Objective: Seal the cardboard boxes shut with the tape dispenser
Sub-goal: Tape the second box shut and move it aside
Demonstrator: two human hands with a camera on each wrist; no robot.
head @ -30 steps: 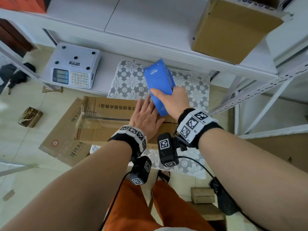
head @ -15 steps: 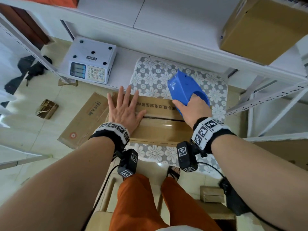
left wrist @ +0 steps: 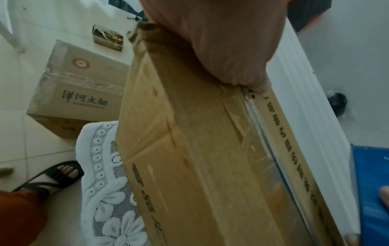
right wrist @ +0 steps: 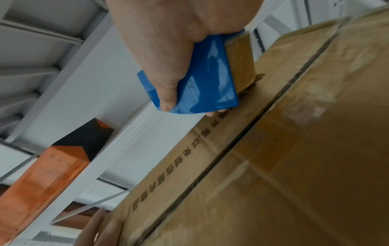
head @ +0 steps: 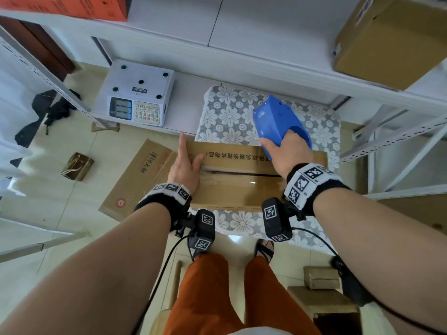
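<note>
On the far left, pale floor tiles (head: pixel 60 189) carry a dark heap of cloth (head: pixel 48 112), a small tied bundle (head: pixel 77 166) and a second cardboard box (head: pixel 135 180) printed with dark characters and a red round mark, lying just left of the work area. Further right, a white weighing scale (head: pixel 137 95) with a keypad stands on the low white shelf (head: pixel 186 107), beside a grey lace mat with white flowers (head: pixel 229 117). The cardboard box (head: pixel 242 180) being sealed lies on that mat, long side across the view, a line of dark characters along its far flap and a dark seam down the middle where the flaps meet; glossy clear tape shows over the seam, wrinkled near its left end. The left hand (head: pixel 186 165) lies flat with straight fingers on the box's left end, thumb at the seam. At the box's right end the right hand (head: pixel 287 153) grips the blue tape dispenser (head: pixel 278 122), its brown tape roll (right wrist: pixel 241 61) close above the far flap. An orange box (head: pixel 65 6) sits on the upper shelf at left and a brown carton (head: pixel 387 44) at far right.
</note>
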